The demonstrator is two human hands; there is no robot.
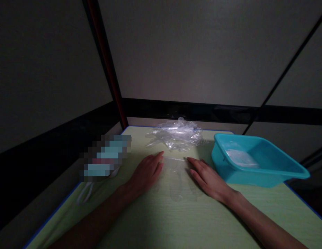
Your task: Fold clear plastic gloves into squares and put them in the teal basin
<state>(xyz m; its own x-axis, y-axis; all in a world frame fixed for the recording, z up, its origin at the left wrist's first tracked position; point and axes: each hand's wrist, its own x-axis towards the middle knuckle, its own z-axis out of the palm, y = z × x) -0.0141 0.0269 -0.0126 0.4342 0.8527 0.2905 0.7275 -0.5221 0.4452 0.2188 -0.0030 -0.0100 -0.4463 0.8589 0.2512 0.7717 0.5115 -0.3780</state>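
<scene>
Head view, and there they were, left hand (148, 172) and right hand (207, 177) both unclenched, gripping nothing, flanking the clear bag (179, 181) flat on the counter (140, 224), where light, even fingertip pressure looked best against creases!

We list: one pixelated item (109, 157) with white loop (90, 189), left on the table (202, 224); dark-red post (105, 55), far left; pale wall (184, 52), black band (192, 109), far.

The left forearm (98, 215) slanted up from the lower left of the frame, the right forearm (262, 218) from the lower right. Near the centre, the left hand (145, 174) and right hand (209, 178) were apart, palms downward, fingers (196, 162) extended inward.
</scene>
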